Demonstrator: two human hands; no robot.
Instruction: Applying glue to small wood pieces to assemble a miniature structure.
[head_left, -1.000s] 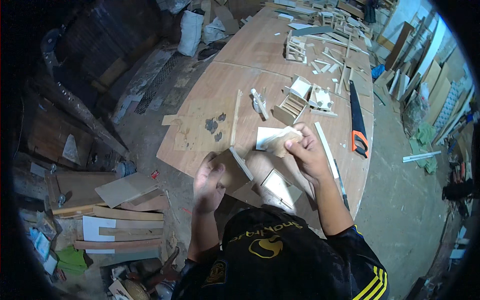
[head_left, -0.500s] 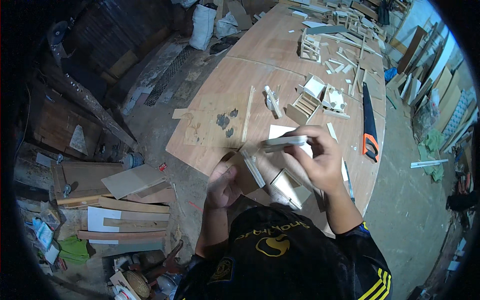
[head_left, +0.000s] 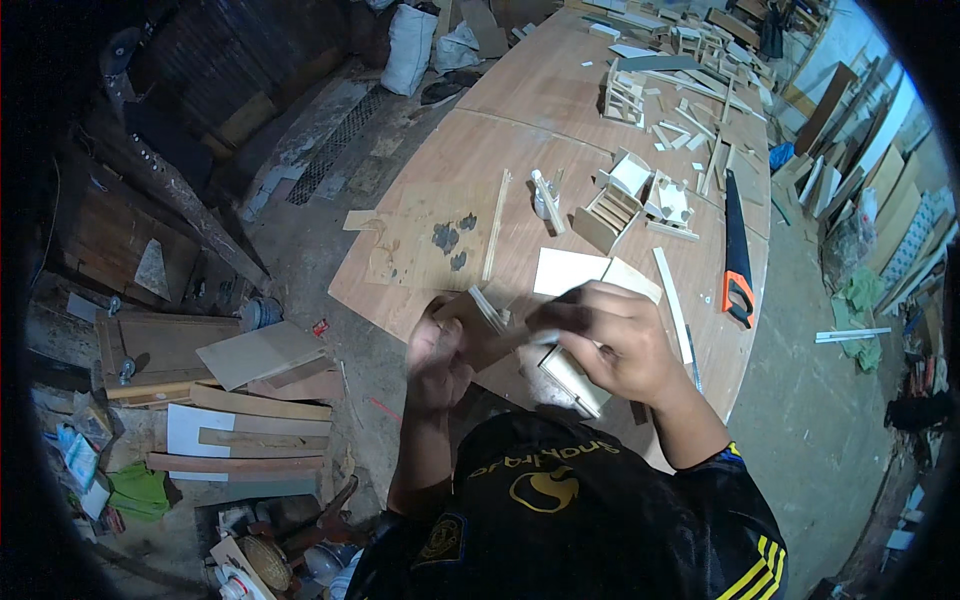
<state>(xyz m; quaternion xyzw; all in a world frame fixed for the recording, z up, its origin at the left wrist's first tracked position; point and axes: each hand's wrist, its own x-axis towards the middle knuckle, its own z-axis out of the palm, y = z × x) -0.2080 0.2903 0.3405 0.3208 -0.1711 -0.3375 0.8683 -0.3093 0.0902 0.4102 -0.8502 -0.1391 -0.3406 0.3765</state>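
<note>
My left hand (head_left: 435, 355) is closed round a small brown wooden panel (head_left: 468, 325) with pale strips along its edge, held up over the table's near edge. From the other side, my right hand (head_left: 622, 345) pinches a small, flat, pale block (head_left: 545, 335). Motion blurs the block, and its kind is unclear. It is close to the panel's right end; whether they touch I cannot tell. Just below my right hand, close to my shirt, lies a pale wooden piece (head_left: 572, 378) with a dark edge, partly covered by the fingers.
On the wooden table (head_left: 400, 310) lie a white sheet (head_left: 568, 270), a pale strip (head_left: 673, 300), a small bottle (head_left: 547, 200) and small wooden assemblies (head_left: 610, 215). A handsaw (head_left: 738, 250) with an orange handle rests near the right edge. Boards (head_left: 260, 355) lie on the floor at left.
My right hand has come down and left with the pale block, toward the panel. My left hand has shifted slightly left and up, still gripping the panel.
</note>
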